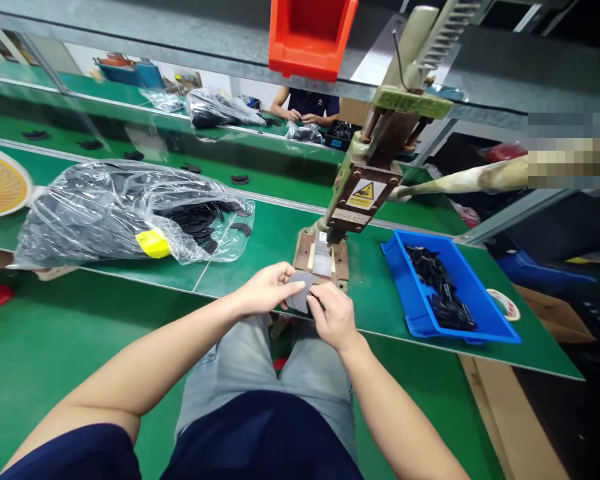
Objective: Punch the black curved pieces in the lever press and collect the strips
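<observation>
My left hand (pixel 269 287) grips a flat, dark grey curved piece (pixel 300 291) between thumb and fingers. From the other side my right hand (pixel 333 312) pinches near the piece's right edge, its fingertips closed; whether a second small part sits there is hidden. Both hands are at the table's front edge, just in front of the base (pixel 341 257) of a hand press (pixel 363 180). A pale metal fixture (pixel 323 259) lies on that base under the ram.
Left of the press lies a clear plastic bag (pixel 95 213) of black curved pieces. A blue bin (pixel 413 310) of black parts stands right. The press lever (pixel 470 180) juts rightward. An orange-red bin (pixel 310 63) sits overhead. Across the conveyor (pixel 280 193) a person (pixel 313 107) works.
</observation>
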A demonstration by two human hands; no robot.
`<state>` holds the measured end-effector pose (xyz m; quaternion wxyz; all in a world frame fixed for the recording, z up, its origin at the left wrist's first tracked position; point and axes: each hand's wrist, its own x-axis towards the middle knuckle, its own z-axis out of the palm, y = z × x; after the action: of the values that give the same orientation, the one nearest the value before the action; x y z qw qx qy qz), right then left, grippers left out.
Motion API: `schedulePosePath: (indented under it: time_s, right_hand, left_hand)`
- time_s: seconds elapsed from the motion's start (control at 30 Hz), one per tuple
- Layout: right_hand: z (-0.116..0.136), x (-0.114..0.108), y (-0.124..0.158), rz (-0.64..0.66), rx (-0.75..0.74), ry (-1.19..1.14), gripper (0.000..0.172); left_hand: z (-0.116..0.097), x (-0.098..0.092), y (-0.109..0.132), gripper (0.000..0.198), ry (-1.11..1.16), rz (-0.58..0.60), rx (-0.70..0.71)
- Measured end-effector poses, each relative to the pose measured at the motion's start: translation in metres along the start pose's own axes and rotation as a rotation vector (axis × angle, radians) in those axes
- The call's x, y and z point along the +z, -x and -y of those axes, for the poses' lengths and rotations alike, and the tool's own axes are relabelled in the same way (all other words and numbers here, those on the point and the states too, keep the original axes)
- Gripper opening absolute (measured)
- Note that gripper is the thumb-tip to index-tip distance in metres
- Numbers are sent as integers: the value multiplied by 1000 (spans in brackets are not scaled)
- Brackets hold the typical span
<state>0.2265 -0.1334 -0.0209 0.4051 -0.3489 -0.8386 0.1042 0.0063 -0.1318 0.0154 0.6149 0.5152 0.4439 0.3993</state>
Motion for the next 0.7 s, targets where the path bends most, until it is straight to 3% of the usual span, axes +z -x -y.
schedulePosePath:
  time_s: [0.13, 0.37, 0.47, 0.57, 0.7]
  right_hand:
    - [-18, -13, 1, -64, 146, 5, 36]
    - [-88, -53, 34, -276, 470, 89, 36]
    - [-108, -51, 51, -291, 563, 95, 37]
    - [-115, -46, 59, -290, 604, 85, 38]
    - [-119, -46, 60, -276, 614, 78, 37]
  left_hand:
    - [7, -18, -15, 54, 36, -143, 12]
    - [24, -69, -59, 48, 80, -314, -129]
    - [28, -88, -99, 40, 68, -397, -227]
    - [24, -103, -157, 29, 110, -495, -283]
    - [4, -122, -238, 16, 194, -535, -182]
